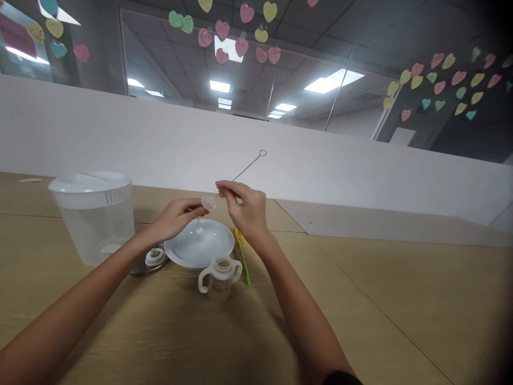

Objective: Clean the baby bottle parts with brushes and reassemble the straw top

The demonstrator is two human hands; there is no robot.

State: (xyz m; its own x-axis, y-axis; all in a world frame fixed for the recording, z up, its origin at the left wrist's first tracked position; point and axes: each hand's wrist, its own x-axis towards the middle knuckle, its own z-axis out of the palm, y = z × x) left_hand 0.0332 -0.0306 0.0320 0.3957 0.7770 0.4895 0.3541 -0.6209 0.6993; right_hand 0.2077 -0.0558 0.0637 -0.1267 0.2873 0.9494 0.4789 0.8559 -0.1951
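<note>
Two items are held in the head view: the left hand [180,215] pinches a small clear piece [208,203] above a white bowl [188,248], and the right hand [249,211] grips a thin looped rod [246,168] slanting down to that piece. On the table [360,321], a two-handled cup [219,284] stands open just before the bowl; a white ring [154,261] lies on a dark plate [145,270], beside a large translucent bucket [94,227].

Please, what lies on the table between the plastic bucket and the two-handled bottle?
In the head view, a grey plate with a white ring-shaped piece on it lies between them, and the white bowl's left part too.
</note>
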